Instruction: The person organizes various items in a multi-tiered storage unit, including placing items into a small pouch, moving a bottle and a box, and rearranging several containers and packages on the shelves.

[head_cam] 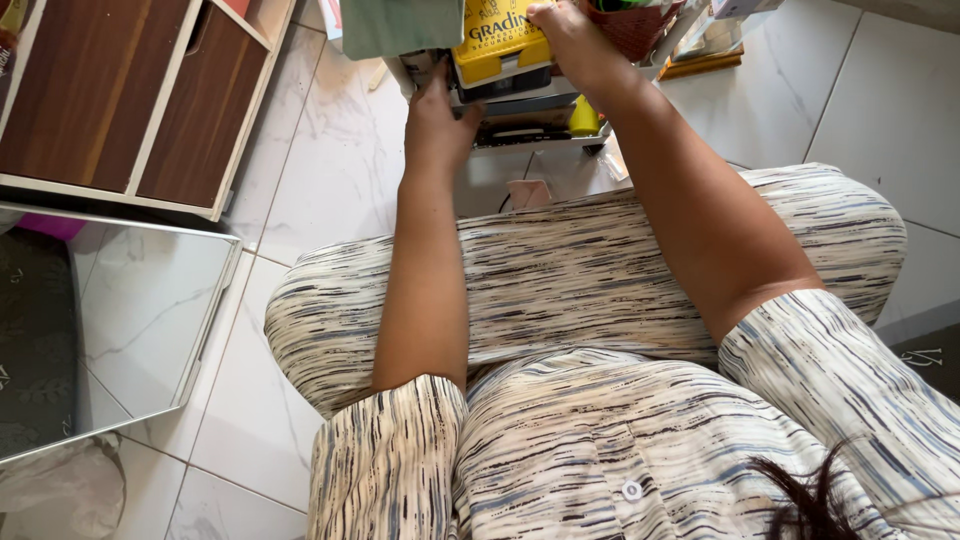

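Note:
A stack of books and papers lies on the floor ahead of my knees, topped by a yellow book [497,45]. My left hand [437,118] grips the left edge of the stack, fingers curled under it. My right hand [566,35] rests on the yellow book's right top corner, fingers bent over it. A green sheet [398,25] lies to the left of the yellow book at the frame's top. I am seated, and my striped dress covers my lap below both arms.
A brown and white drawer cabinet [130,100] stands at the upper left. A mirror [110,330] leans on the white marble tile floor [320,170] at the left. A red basket [635,25] and more books sit at the upper right.

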